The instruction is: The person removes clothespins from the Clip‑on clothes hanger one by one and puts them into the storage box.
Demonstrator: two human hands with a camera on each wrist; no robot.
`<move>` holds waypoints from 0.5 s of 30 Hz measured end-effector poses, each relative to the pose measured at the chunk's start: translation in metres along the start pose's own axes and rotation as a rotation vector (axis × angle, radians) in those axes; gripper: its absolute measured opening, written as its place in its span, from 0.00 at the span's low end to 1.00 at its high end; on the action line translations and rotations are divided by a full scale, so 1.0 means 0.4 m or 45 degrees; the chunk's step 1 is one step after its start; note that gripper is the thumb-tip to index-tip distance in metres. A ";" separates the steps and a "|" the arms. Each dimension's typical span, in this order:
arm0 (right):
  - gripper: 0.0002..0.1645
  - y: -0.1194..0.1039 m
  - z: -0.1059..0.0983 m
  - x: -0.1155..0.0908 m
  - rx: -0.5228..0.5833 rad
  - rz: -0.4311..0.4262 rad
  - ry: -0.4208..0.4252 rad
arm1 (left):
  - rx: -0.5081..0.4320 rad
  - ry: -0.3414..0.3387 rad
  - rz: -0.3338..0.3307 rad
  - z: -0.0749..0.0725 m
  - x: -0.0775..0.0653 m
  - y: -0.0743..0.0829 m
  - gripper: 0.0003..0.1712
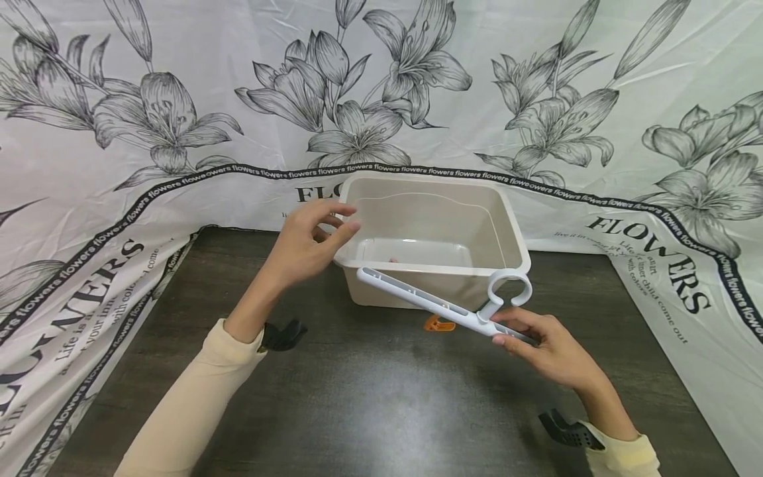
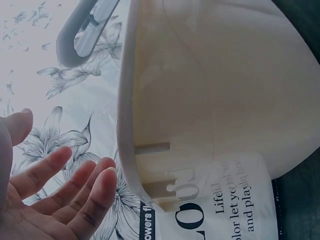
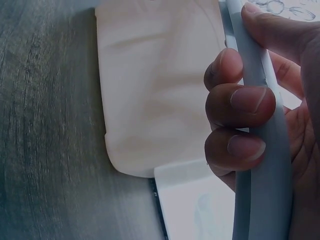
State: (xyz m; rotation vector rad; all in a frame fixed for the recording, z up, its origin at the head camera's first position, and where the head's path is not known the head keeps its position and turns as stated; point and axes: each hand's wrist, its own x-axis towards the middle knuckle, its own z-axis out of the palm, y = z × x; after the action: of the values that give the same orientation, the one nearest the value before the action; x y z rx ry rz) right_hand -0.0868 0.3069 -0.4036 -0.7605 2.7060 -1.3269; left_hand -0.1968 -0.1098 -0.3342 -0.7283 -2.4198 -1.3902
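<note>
My right hand (image 1: 545, 348) grips one end of a pale grey-blue plastic hanger (image 1: 423, 301), a slotted bar with a C-shaped hook (image 1: 524, 291). Its long arm slants up to the left, in front of the beige plastic bin (image 1: 417, 288). In the right wrist view, curled fingers (image 3: 240, 105) wrap the hanger bar (image 3: 270, 195). By the bin's left rim is my left hand (image 1: 312, 235), fingers spread and loosely bent around nothing. The left wrist view shows those fingers (image 2: 82, 192) apart from the bin rim (image 2: 126, 100), with the hanger's end (image 2: 72, 55) above.
On the dark table (image 1: 357, 397), a small orange item (image 1: 439, 323) lies before the bin, its kind unclear. A tiny reddish thing (image 1: 393, 260) shows inside the bin. Behind hangs a white flower-printed cloth (image 1: 268, 132), which also borders both sides.
</note>
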 end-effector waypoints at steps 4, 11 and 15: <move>0.21 -0.002 0.001 -0.001 0.000 -0.011 0.010 | -0.045 0.021 0.026 0.000 -0.025 0.006 0.17; 0.21 -0.008 0.002 0.000 0.016 -0.028 0.018 | -0.147 0.076 0.056 0.011 -0.071 0.006 0.19; 0.21 -0.010 0.002 0.001 0.015 -0.016 0.019 | -0.219 0.081 0.061 0.021 -0.099 0.003 0.22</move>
State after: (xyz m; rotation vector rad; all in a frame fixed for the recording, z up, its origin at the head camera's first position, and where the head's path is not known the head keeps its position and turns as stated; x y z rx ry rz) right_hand -0.0853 0.3041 -0.4008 -0.7712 2.7066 -1.3558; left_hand -0.1627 -0.1137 -0.3553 -0.7637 -2.2403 -1.5922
